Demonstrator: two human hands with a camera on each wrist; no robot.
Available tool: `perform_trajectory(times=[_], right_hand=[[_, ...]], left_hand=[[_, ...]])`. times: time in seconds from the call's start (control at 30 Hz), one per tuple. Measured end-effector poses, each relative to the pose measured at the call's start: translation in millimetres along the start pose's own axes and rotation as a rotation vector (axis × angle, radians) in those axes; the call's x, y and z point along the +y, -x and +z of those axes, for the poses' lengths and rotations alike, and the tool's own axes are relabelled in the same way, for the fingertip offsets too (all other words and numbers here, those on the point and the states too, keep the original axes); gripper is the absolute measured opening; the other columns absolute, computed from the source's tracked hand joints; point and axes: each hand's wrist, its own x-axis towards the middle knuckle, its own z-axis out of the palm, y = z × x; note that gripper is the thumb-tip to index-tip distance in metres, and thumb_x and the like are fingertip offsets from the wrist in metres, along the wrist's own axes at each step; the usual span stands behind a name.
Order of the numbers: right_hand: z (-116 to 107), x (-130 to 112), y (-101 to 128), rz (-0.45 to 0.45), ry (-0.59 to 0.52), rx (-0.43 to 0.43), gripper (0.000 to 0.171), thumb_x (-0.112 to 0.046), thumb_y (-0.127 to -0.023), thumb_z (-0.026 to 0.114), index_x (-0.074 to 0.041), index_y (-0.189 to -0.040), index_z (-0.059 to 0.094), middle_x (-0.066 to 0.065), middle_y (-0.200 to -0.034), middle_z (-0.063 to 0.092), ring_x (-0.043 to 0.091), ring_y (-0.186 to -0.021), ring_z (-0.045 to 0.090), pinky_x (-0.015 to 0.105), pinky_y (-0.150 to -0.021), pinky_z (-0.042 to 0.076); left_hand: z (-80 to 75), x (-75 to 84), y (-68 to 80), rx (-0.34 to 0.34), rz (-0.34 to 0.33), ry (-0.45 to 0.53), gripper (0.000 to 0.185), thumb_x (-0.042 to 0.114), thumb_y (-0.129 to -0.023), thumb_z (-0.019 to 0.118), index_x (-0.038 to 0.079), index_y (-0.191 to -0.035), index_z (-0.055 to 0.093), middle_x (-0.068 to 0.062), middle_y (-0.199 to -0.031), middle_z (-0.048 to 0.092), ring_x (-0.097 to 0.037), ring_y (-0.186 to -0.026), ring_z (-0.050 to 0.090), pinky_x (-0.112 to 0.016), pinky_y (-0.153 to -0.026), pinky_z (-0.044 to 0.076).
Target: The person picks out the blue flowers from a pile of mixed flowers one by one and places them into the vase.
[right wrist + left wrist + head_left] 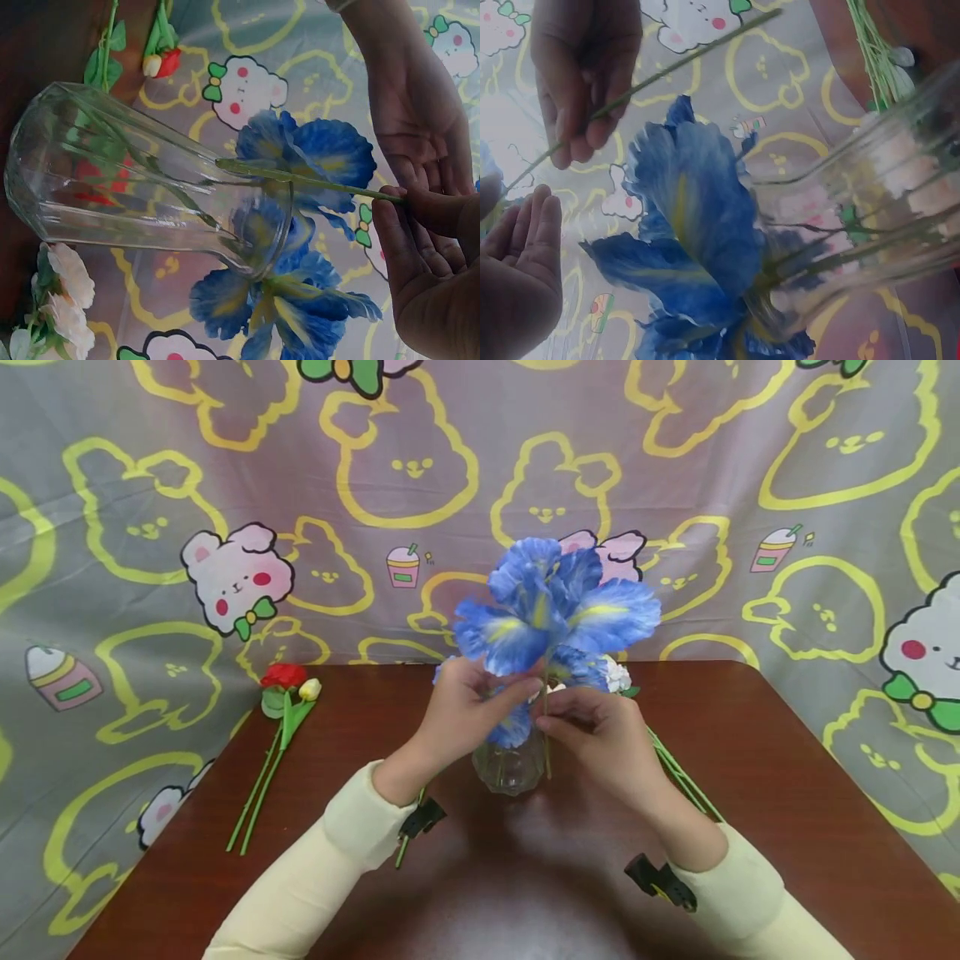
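A clear glass vase (510,772) stands mid-table with a blue flower (697,225) in its mouth. My right hand (592,727) pinches the thin green stem (547,743) of a big blue iris (555,602), which it holds upright above the vase. The stem's lower end (225,163) lies against the vase neck (255,217); whether it is inside cannot be told. My left hand (465,710) is just left of the stem, its straight fingers (536,225) touching the petals and holding nothing.
A red flower (282,676) and a cream bud (310,689) lie with their long stems at the table's left. White flowers (617,677) and several green stems (686,781) lie behind my right hand. The brown table (787,793) meets a cartoon-print cloth (750,485) behind.
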Motion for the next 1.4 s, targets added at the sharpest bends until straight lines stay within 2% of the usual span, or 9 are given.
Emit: perform_trajectory(times=[0.07,0.2,0.43,0.7,0.8,0.97,1.1,1.23,1.4], right_hand=[[2,0,1,0.003,-0.027,-0.018,0.009,0.004,-0.085,0.071,-0.001,-0.093,0.072,0.005,-0.088,0.072,0.021,-0.083,0.069,0.027,-0.071,0.056],[6,1,2,-0.023,-0.023,-0.033,0.010,0.004,-0.085,0.072,-0.002,-0.093,0.073,0.004,-0.087,0.072,0.019,-0.081,0.069,0.027,-0.070,0.056],[9,2,3,-0.063,0.016,-0.037,0.011,0.004,-0.083,0.073,-0.003,-0.092,0.073,0.005,-0.086,0.072,0.014,-0.078,0.068,0.026,-0.068,0.056],[7,2,5,-0.022,0.015,-0.047,0.011,0.003,-0.083,0.074,-0.004,-0.092,0.073,0.001,-0.087,0.072,0.014,-0.081,0.069,0.028,-0.071,0.056],[4,3,7,0.033,0.034,-0.049,0.012,0.000,-0.084,0.074,-0.004,-0.095,0.073,0.001,-0.090,0.072,0.013,-0.083,0.068,0.029,-0.073,0.057],[-1,8,12,0.120,0.076,-0.045,0.014,-0.008,-0.086,0.075,-0.005,-0.099,0.073,0.001,-0.093,0.072,0.012,-0.085,0.068,0.029,-0.073,0.056],[-3,18,15,0.132,0.159,-0.039,0.014,-0.012,-0.085,0.076,-0.007,-0.098,0.074,0.000,-0.092,0.072,0.011,-0.082,0.067,0.028,-0.070,0.055],[-2,31,18,0.123,0.281,-0.060,0.019,-0.016,-0.083,0.079,-0.007,-0.099,0.074,0.000,-0.092,0.072,0.011,-0.080,0.067,0.029,-0.068,0.055],[4,49,21,0.103,0.376,-0.097,0.027,-0.017,-0.080,0.081,-0.003,-0.101,0.073,0.005,-0.094,0.072,0.018,-0.083,0.069,0.034,-0.071,0.055]], left_hand=[[0.4,1.5,-0.2,0.015,-0.018,0.016,0.020,-0.009,-0.085,0.068,-0.009,-0.105,0.067,-0.015,-0.098,0.071,-0.020,-0.094,0.067,-0.036,-0.078,0.055],[1.9,3.6,-0.1,0.045,-0.072,0.087,0.027,-0.009,-0.084,0.070,-0.007,-0.110,0.062,-0.014,-0.100,0.069,-0.021,-0.094,0.065,-0.041,-0.084,0.054],[5.2,5.6,-0.1,0.105,-0.130,0.008,0.046,-0.004,-0.078,0.078,-0.001,-0.118,0.056,-0.010,-0.103,0.068,-0.020,-0.097,0.064,-0.038,-0.089,0.051],[3.5,8.0,-3.3,0.126,-0.153,-0.132,0.045,0.004,-0.076,0.082,-0.002,-0.114,0.059,-0.009,-0.099,0.069,-0.016,-0.091,0.064,-0.032,-0.084,0.052],[0.5,11.9,-6.7,0.130,-0.135,-0.202,0.051,0.006,-0.075,0.084,-0.002,-0.116,0.056,-0.010,-0.102,0.067,-0.017,-0.093,0.063,-0.030,-0.085,0.051],[-5.9,20.5,-16.5,0.129,-0.047,-0.296,0.047,0.005,-0.073,0.085,-0.005,-0.110,0.057,-0.011,-0.096,0.067,-0.019,-0.089,0.063,-0.030,-0.081,0.052],[-10.1,28.1,-26.0,0.140,0.017,-0.370,0.044,0.003,-0.073,0.084,-0.007,-0.107,0.058,-0.013,-0.094,0.067,-0.022,-0.089,0.063,-0.031,-0.082,0.051],[-12.9,35.5,-34.3,0.170,0.047,-0.360,0.044,0.001,-0.072,0.085,-0.008,-0.106,0.059,-0.015,-0.093,0.066,-0.022,-0.089,0.064,-0.030,-0.082,0.051],[-16.3,44.9,-47.7,0.177,0.174,-0.336,0.038,0.000,-0.071,0.085,-0.008,-0.102,0.063,-0.015,-0.091,0.069,-0.020,-0.088,0.066,-0.030,-0.079,0.052]])
